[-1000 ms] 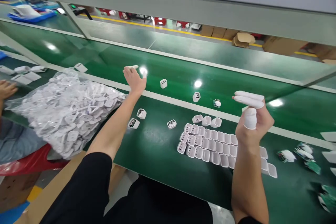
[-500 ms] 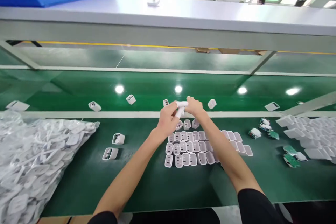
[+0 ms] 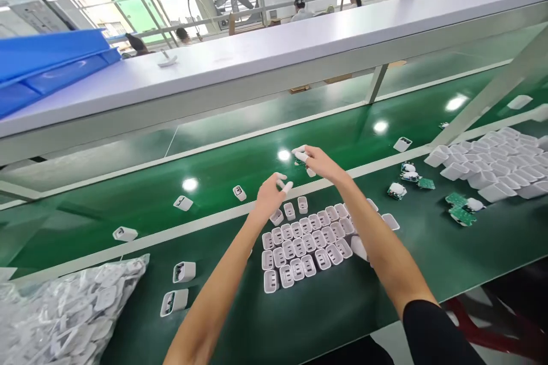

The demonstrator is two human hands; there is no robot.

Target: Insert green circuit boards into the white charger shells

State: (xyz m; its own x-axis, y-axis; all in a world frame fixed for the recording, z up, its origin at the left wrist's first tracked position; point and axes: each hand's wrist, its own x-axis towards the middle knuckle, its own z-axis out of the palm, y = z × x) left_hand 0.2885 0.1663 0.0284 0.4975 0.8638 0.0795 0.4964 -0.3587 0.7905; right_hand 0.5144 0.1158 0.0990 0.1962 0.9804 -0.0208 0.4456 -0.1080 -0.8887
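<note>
1. Taking mid-view as the clock's centre, we are parting the left hand (image 3: 269, 197)'s thumb and finger slightly, a gap showing between their white finger covers (image 3: 287, 187).
2. With the right hand (image 3: 321, 164), just off centre toward 3 o'clock, we are pointing covered fingertips over a small circuit board (image 3: 298, 163); we cannot tell whether they are gripping it or only hovering above. A white case, partly hidden, is showing under that hand.
3. We are stretching the left forearm in from 7 o'clock and the right from about 4, both hands reaching over the edge of the green strip (image 3: 257, 166).
4. At 5 o'clock, rows of open cases (image 3: 298, 247) are standing on the bench (image 3: 334, 311); our right forearm is covering their far right end. Three more cases (image 3: 289, 210) are standing between the rows and the strip.
5. Toward 3 o'clock we are seeing loose boards (image 3: 462, 208) and, beyond them, a pile of cases (image 3: 496, 162).
6. A plastic bag of white parts (image 3: 72, 313) is lying at 8 o'clock, two filled cases (image 3: 174, 301) between it and our left forearm.
7. A shelf (image 3: 265, 48) is crossing above at 12, a blue tray (image 3: 51, 63) sitting on it between 9 and 10.
</note>
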